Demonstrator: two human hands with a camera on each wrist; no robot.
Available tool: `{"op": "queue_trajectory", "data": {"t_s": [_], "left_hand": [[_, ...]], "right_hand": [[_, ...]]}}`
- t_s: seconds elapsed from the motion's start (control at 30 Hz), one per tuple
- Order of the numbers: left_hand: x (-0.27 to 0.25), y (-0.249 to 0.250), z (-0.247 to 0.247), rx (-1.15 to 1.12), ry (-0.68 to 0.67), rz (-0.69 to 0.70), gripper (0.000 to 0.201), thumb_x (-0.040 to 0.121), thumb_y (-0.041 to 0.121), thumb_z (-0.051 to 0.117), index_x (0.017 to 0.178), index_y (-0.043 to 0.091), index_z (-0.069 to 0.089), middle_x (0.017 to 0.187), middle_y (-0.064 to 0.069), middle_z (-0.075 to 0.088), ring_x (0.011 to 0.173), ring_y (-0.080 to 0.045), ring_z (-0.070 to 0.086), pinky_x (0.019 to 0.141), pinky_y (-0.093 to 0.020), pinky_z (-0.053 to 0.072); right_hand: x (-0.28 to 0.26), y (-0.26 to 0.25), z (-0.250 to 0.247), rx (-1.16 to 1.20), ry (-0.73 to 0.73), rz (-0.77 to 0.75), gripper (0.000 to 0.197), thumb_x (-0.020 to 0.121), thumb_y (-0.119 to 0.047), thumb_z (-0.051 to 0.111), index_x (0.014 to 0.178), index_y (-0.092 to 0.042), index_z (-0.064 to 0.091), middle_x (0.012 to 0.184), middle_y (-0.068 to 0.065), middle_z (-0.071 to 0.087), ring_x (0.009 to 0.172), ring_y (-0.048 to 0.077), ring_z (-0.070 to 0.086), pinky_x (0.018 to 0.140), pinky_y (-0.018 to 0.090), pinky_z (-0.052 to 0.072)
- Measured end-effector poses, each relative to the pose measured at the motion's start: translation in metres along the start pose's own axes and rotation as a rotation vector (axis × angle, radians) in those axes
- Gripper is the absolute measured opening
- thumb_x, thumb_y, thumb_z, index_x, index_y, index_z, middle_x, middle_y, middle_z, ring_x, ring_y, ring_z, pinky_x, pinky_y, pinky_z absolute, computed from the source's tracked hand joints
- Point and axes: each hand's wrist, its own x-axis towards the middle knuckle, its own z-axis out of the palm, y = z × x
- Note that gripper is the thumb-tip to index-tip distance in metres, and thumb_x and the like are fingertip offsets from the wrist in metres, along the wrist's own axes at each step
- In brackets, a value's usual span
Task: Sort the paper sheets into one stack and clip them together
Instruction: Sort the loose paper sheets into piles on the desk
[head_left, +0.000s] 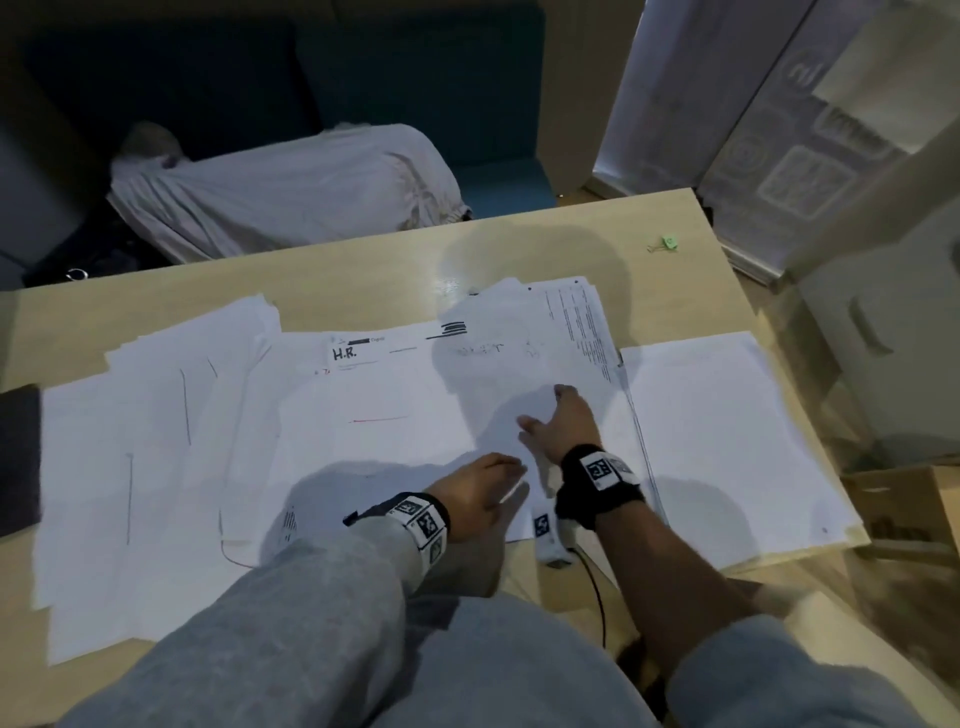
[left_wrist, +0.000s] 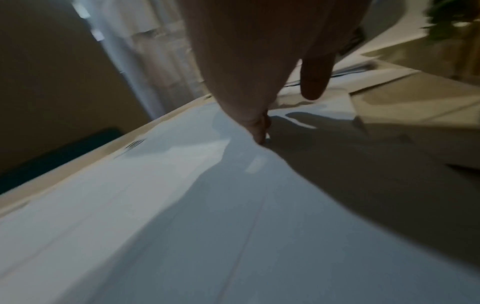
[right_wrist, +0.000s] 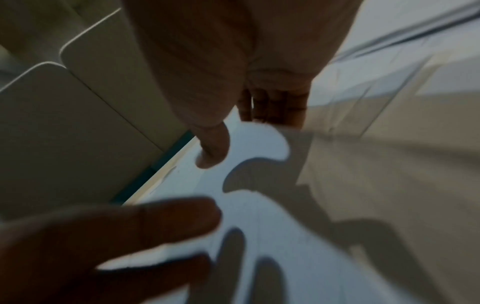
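Many white paper sheets lie spread over the pale wooden table. A large sheet marked "H.R." is in the middle, a neat pile lies at the right, and loose sheets fan out at the left. My right hand rests on the middle sheet with its fingers spread. Just behind it, my left hand lies flat on the same sheet, fingers straight. In the right wrist view the thumb touches the paper. A small green binder clip sits alone at the table's far right.
A printed sheet pokes out at the back of the spread. A dark object lies at the table's left edge. A cardboard box stands by the right edge. Beyond the table, a white cloth bundle lies on a dark sofa.
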Motion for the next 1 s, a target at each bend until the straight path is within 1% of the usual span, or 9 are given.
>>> {"op": "queue_trajectory", "data": {"t_s": [0.17, 0.27, 0.37, 0.5, 0.63, 0.73, 0.8, 0.87, 1.0], "left_hand": [[-0.035, -0.06, -0.017, 0.005, 0.459, -0.397, 0.078, 0.085, 0.028, 0.064, 0.151, 0.027, 0.021, 0.16, 0.005, 0.013, 0.148, -0.019, 0.011, 0.117, -0.05, 0.021], [-0.063, -0.088, -0.029, -0.108, 0.536, -0.891, 0.116, 0.071, 0.05, 0.077, 0.152, 0.029, -0.003, 0.159, 0.006, -0.009, 0.148, -0.022, -0.002, 0.11, -0.062, 0.021], [-0.08, -0.103, -0.038, -0.388, 0.599, -1.13, 0.132, 0.06, 0.043, 0.087, 0.152, 0.021, -0.005, 0.159, -0.005, -0.005, 0.145, -0.031, 0.008, 0.111, -0.057, 0.026], [-0.083, -0.116, -0.046, -0.545, 0.616, -1.173, 0.128, 0.064, 0.026, 0.088, 0.152, 0.014, -0.005, 0.151, -0.019, 0.017, 0.137, -0.038, 0.031, 0.108, -0.048, 0.034], [-0.083, -0.121, -0.049, -0.329, 0.527, -1.212, 0.096, 0.059, 0.036, 0.083, 0.132, 0.004, 0.03, 0.138, -0.017, 0.035, 0.127, -0.034, 0.036, 0.102, -0.044, 0.037], [-0.087, -0.119, -0.05, -0.374, 0.584, -1.236, 0.099, 0.055, 0.036, 0.086, 0.13, 0.004, 0.03, 0.14, -0.016, 0.029, 0.13, -0.033, 0.03, 0.104, -0.045, 0.035], [-0.09, -0.12, -0.051, -0.408, 0.657, -1.226, 0.095, 0.058, 0.026, 0.086, 0.131, 0.003, 0.03, 0.139, -0.017, 0.029, 0.129, -0.034, 0.031, 0.104, -0.045, 0.036], [-0.094, -0.124, -0.052, -0.451, 0.747, -1.184, 0.09, 0.063, 0.016, 0.083, 0.134, 0.002, 0.03, 0.137, -0.021, 0.032, 0.127, -0.037, 0.036, 0.104, -0.043, 0.038], [-0.102, -0.138, -0.051, -0.56, 0.87, -0.952, 0.065, 0.086, 0.008, 0.064, 0.143, 0.002, 0.032, 0.142, -0.022, 0.039, 0.132, -0.036, 0.039, 0.11, -0.037, 0.031]], "right_hand": [[-0.002, -0.007, 0.008, 0.024, 0.047, 0.006, 0.042, 0.09, -0.017, 0.059, 0.129, -0.004, 0.048, 0.126, 0.019, 0.059, 0.115, 0.034, 0.057, 0.091, 0.031, 0.045], [0.003, -0.003, -0.014, 0.134, 0.177, -0.013, 0.029, 0.091, -0.01, 0.054, 0.12, -0.003, 0.057, 0.121, 0.02, 0.062, 0.109, 0.034, 0.059, 0.079, 0.023, 0.038], [0.009, 0.0, -0.039, 0.303, 0.331, -0.016, 0.018, 0.085, -0.012, 0.056, 0.103, -0.01, 0.062, 0.108, 0.02, 0.067, 0.086, 0.031, 0.059, 0.073, 0.028, 0.041], [0.005, -0.009, -0.058, 0.579, 0.336, -0.065, 0.022, 0.08, -0.019, 0.065, 0.102, -0.013, 0.065, 0.098, 0.009, 0.068, 0.086, 0.026, 0.063, 0.078, 0.036, 0.053], [-0.005, -0.027, -0.04, 0.515, 0.197, -0.078, 0.017, 0.089, -0.024, 0.061, 0.102, -0.013, 0.062, 0.096, 0.004, 0.069, 0.083, 0.019, 0.064, 0.073, 0.019, 0.053], [-0.014, -0.032, -0.007, 0.461, 0.086, -0.048, 0.028, 0.087, -0.034, 0.063, 0.106, -0.014, 0.065, 0.104, 0.007, 0.071, 0.092, 0.025, 0.066, 0.087, 0.039, 0.055], [-0.02, -0.033, 0.013, 0.42, 0.025, -0.081, 0.03, 0.088, -0.034, 0.062, 0.109, -0.013, 0.064, 0.106, 0.008, 0.07, 0.09, 0.025, 0.065, 0.079, 0.037, 0.056], [-0.024, -0.039, 0.03, 0.308, -0.043, -0.114, 0.031, 0.091, -0.03, 0.06, 0.112, -0.007, 0.062, 0.108, 0.012, 0.068, 0.09, 0.027, 0.064, 0.069, 0.028, 0.049], [-0.026, -0.05, 0.052, 0.089, -0.108, -0.13, 0.037, 0.093, -0.03, 0.055, 0.116, -0.001, 0.061, 0.117, 0.019, 0.065, 0.109, 0.035, 0.06, 0.079, 0.03, 0.041]]}}
